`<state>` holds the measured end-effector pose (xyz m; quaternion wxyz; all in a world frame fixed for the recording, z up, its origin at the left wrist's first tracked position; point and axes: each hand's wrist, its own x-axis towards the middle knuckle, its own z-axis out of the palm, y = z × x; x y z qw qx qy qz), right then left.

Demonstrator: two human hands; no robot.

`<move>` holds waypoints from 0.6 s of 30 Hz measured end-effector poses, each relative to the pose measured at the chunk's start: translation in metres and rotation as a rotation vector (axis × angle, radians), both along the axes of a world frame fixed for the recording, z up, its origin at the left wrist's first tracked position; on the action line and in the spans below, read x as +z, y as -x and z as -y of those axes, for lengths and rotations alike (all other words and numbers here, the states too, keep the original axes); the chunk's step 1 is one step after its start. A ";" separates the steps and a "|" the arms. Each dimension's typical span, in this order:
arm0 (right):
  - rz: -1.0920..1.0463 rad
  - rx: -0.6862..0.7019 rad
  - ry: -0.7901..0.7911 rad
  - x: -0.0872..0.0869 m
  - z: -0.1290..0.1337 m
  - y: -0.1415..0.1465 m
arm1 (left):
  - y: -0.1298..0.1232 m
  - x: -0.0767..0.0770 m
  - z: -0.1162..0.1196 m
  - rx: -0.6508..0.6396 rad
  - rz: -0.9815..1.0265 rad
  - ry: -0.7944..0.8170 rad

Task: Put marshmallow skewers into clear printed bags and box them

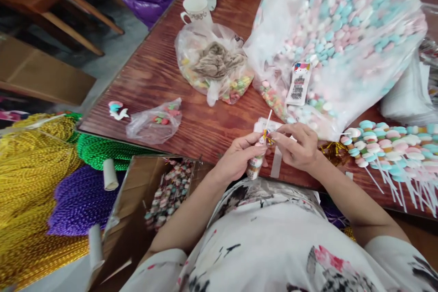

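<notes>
My left hand (237,156) is closed around a candy skewer (253,169) in a clear printed wrapper, its white stick pointing up and away from me. At the gathered neck of the wrapper sits a shiny gold twist tie (265,135). My right hand (299,147) pinches at this tie, with its fingertips close to the left thumb. To the right, a pile of candy skewers (386,146) in pastel colours lies with white sticks toward the table edge. Gold twist ties (333,153) lie beside my right wrist.
A big clear bag of pastel candies (338,32) fills the back right, with a printed packet (299,83) on it. Further left are a smaller candy bag (201,73), a mug (197,10) and a small plastic bag (155,123). Below the edge stands an open carton (126,191) holding wrapped skewers.
</notes>
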<state>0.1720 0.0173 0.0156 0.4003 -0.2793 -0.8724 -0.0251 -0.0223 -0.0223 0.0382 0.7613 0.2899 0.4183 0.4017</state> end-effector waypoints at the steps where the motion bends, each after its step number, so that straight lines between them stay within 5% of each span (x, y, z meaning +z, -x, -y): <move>1: -0.007 0.004 -0.005 -0.002 0.001 0.001 | -0.001 0.000 0.001 -0.018 0.010 0.008; 13: 0.091 0.015 -0.133 0.000 0.004 -0.002 | -0.002 -0.005 0.005 -0.147 0.069 0.039; 18: 0.260 0.158 -0.278 0.015 -0.004 -0.007 | 0.000 -0.002 0.006 -0.268 0.056 0.041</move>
